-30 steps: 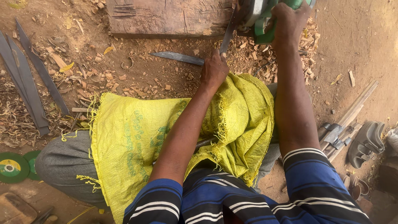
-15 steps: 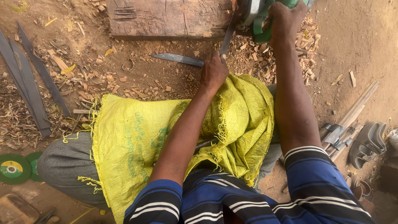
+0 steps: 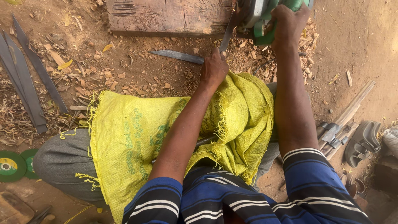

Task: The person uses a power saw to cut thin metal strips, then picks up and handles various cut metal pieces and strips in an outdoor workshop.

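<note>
My left hand (image 3: 214,66) grips the lower end of a dark metal blade (image 3: 229,30) that slants up against a wooden block (image 3: 166,16). My right hand (image 3: 288,23) is closed on a green angle grinder (image 3: 265,16) at the top edge, its head against the blade. A yellow woven sack (image 3: 137,137) covers my lap and knees. A second finished blade (image 3: 176,55) lies flat on the dirt just left of my left hand.
Several long dark metal strips (image 3: 29,79) lie at the left among wood chips. Green grinding discs (image 3: 12,165) rest at the lower left. A hammer and metal bars (image 3: 340,124) and a grey sandal (image 3: 364,141) lie at the right.
The view has shifted slightly; both hands keep their grip and hold nearly the same places on blade and grinder.
</note>
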